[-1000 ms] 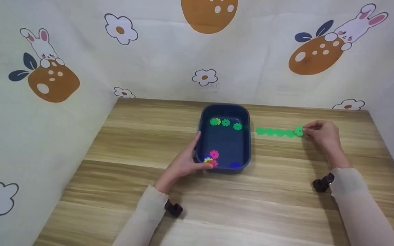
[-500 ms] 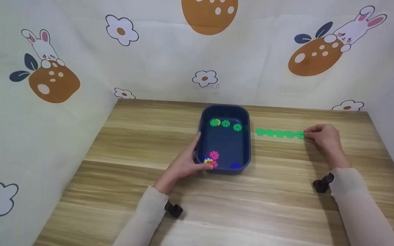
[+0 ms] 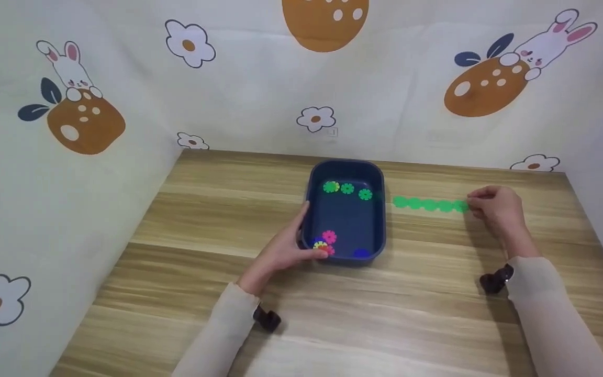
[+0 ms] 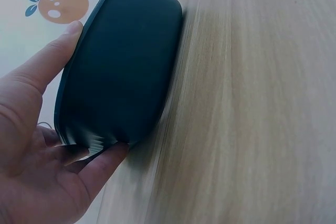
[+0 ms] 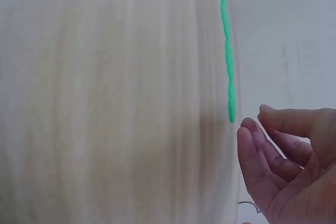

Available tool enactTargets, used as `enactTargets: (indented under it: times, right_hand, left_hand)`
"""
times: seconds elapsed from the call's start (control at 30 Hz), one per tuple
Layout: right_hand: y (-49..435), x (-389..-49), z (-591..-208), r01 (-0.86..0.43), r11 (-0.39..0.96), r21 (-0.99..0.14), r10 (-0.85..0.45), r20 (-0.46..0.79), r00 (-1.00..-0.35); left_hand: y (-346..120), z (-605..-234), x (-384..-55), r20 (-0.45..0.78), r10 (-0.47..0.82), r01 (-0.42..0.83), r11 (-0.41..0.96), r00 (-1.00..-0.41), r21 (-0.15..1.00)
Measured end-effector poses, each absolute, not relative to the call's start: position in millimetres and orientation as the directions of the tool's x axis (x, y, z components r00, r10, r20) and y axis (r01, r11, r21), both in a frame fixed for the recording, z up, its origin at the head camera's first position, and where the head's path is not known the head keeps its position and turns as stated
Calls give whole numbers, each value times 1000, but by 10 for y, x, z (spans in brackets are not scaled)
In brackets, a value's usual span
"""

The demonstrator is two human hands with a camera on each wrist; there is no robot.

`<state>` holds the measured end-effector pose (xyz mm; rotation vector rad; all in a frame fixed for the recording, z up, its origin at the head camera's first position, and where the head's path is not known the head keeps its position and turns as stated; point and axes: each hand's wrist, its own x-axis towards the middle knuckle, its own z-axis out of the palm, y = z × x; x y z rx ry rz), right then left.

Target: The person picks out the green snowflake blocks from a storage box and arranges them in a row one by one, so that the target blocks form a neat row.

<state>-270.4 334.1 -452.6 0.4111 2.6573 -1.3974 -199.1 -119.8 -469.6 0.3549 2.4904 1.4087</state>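
My left hand [image 3: 283, 250] grips the near left corner of a dark blue plastic tray [image 3: 383, 225], thumb over the rim and fingertips against the outer wall. In the left wrist view the tray [image 4: 123, 56] shows its outer side. Inside it lie green snowflake discs [image 3: 365, 194] at the far end, with pink [image 3: 329, 236], yellow and blue ones at the near end. A straight row of green snowflake discs [image 3: 430, 204] lies on the table right of the tray. At the row's right end is my right hand [image 3: 500, 209]; in the right wrist view its bent fingers hold nothing, just off the last disc.
The wood-grain table [image 3: 218, 209] meets a cream patterned cloth [image 3: 249, 78] behind and on both sides. A black wrist camera [image 3: 495, 280] sits at the right cuff, another [image 3: 267, 318] at the left.
My right hand has lowered a green disc onto the right end of the row and let go, its fingertips now lifted slightly off. The left hand and the tray stay put.
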Motion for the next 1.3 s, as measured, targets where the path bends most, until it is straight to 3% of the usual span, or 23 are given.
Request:
enactTargets:
  times: [0.27, 0.97, 1.3]
  right_hand:
    - [3139, -2769, -4404, 194, 591, -783, 162, -120, -980]
    - [1944, -2828, -4145, -73, 374, -925, -22, 69, -997]
    - [1446, -2834, -4195, -125, 402, -907, -85, 99, -991]
  left_hand:
    - [-1218, -4686, -1997, -118, 329, 68, 503, -937, 862]
    - [-1241, -4713, -1993, -103, 323, 79, 503, -941, 861]
    - [-1201, -4696, -1984, -106, 331, 81, 504, -938, 860]
